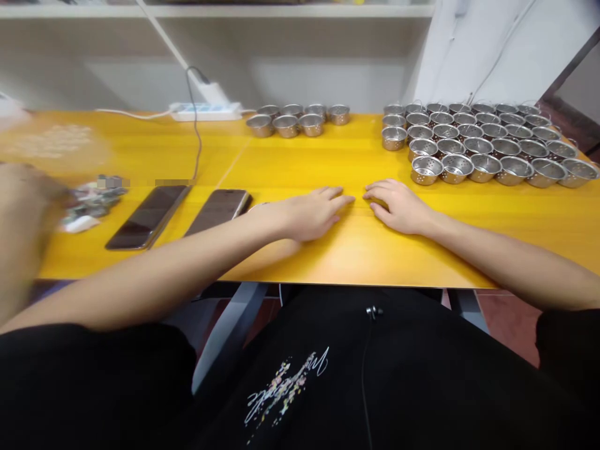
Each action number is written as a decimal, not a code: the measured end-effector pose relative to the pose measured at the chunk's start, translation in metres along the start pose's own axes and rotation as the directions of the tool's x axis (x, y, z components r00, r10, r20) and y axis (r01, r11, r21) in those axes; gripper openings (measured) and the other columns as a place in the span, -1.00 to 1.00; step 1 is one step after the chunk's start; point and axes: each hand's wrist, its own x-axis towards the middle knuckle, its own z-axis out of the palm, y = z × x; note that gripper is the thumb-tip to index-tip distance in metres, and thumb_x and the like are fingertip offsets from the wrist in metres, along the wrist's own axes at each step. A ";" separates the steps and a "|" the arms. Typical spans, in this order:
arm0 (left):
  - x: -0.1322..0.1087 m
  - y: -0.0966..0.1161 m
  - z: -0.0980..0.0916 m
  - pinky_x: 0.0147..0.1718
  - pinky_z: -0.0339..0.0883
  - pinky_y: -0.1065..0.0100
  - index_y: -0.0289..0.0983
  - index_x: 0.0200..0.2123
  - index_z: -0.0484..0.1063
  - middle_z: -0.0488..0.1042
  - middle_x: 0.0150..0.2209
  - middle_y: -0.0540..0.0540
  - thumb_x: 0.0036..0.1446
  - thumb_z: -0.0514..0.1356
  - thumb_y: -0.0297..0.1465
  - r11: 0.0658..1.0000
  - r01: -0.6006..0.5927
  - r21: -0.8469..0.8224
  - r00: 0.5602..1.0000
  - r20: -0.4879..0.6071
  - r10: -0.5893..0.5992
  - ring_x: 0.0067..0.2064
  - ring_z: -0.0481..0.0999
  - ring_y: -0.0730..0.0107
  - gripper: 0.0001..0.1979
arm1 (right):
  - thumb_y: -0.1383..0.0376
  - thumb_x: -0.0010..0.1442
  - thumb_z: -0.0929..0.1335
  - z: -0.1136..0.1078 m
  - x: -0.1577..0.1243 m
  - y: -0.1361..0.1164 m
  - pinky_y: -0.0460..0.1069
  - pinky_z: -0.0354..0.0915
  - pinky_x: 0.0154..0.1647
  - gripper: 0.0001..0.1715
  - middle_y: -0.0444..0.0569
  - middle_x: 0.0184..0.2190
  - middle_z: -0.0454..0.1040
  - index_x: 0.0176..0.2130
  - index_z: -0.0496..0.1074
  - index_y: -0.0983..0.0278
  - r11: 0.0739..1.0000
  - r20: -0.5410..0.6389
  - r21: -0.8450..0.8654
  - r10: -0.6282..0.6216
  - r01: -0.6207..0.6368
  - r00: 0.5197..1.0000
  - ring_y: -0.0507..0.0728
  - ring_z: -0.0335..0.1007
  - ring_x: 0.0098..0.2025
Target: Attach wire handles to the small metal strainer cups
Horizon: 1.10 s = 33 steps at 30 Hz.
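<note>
My left hand [313,214] is over the yellow tabletop with its fingers stretched forward and slightly apart; it holds nothing. Across a small gap, my right hand [397,206] rests palm down, its fingers loosely bent and the thumb apart, with nothing in it. Rows of small perforated metal cups [457,169] stand close to the right hand, several with thin wires or chains. Behind the left hand is a smaller group of similar cups [285,126]. A dark phone [220,209] lies beside my left forearm, partly hidden by it.
Another phone [147,217] lies further left, with a cable running to a power strip [206,112]. Beyond it are a blurred pile of small items [96,200] and a bag of pale pieces [56,142]. A co-worker's blurred arm [23,225] reaches in at the left edge.
</note>
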 end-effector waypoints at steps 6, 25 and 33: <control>-0.080 0.010 0.020 0.80 0.21 -0.42 -0.18 0.79 0.36 0.20 0.84 -0.41 0.67 0.08 -0.05 0.987 0.000 -0.163 1.000 -0.001 0.000 0.86 0.20 -0.45 -0.22 | 0.32 0.59 0.34 0.001 -0.001 0.001 0.54 0.51 0.55 -0.52 0.37 0.33 0.79 0.24 0.79 0.36 1.000 -0.023 0.012 -0.004 0.004 1.000 0.54 0.70 0.38; -0.104 0.050 0.060 0.65 0.29 -0.64 0.07 0.79 0.38 0.28 0.78 -0.34 0.63 0.33 0.15 0.978 0.077 -0.192 0.986 -0.134 -0.104 0.75 0.23 -0.61 -0.18 | 0.30 0.50 0.31 -0.004 -0.002 -0.002 0.27 0.40 0.12 -0.85 0.12 -0.18 0.64 -0.05 0.51 0.17 0.998 -0.098 -0.010 -0.063 0.062 0.993 0.37 0.50 -0.08; -0.101 0.041 0.068 0.72 0.18 -0.58 0.06 0.78 0.39 0.27 0.78 -0.37 0.60 0.38 0.17 0.972 0.022 -0.232 0.979 -0.193 -0.068 0.78 0.19 -0.49 -0.15 | 0.27 0.24 0.38 -0.010 -0.011 -0.010 0.09 0.15 -0.27 -0.76 -0.27 -0.52 0.20 -0.18 0.21 0.07 0.991 -0.054 0.121 -0.044 0.051 0.998 0.16 0.14 -0.48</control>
